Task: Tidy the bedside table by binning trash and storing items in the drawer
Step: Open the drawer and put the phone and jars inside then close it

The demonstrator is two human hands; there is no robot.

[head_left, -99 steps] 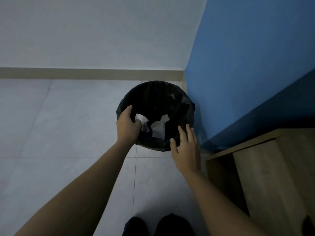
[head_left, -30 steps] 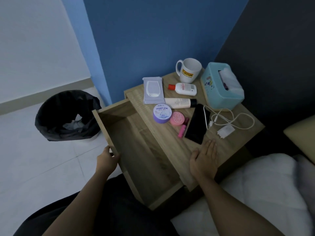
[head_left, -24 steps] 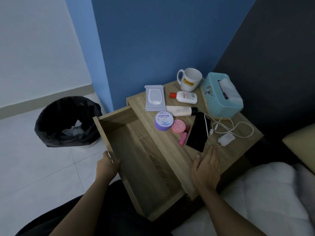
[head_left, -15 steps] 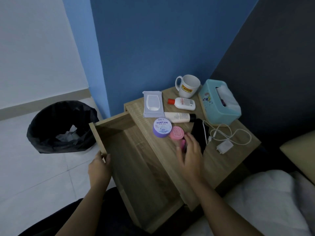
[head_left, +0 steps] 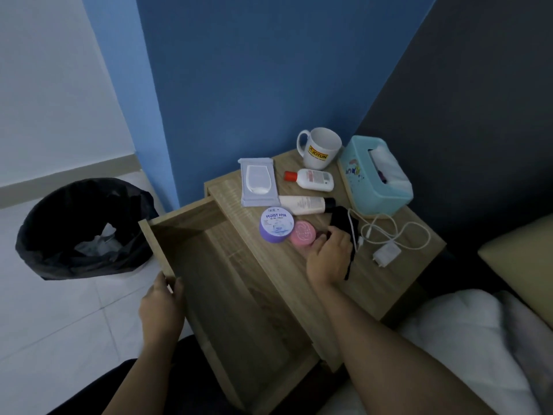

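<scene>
While the left hand point(head_left: 161, 307) clamps the front corner of the pulled-out drawer point(head_left: 239, 295), the right hand point(head_left: 329, 259) curls over the bedside table point(head_left: 398, 277), fingertips pinching something small, maybe the pink stick, though it's mostly hidden. Crowding it: pink tin point(head_left: 303, 233) and purple jar point(head_left: 276, 225) just left, black phone point(head_left: 344, 223) under the knuckles, charger cable point(head_left: 398, 232) right. Behind: wipes pack point(head_left: 257, 182), two lotion bottles, mug point(head_left: 320, 148), tissue box point(head_left: 374, 181). Bin point(head_left: 80, 232) on the floor, left
</scene>
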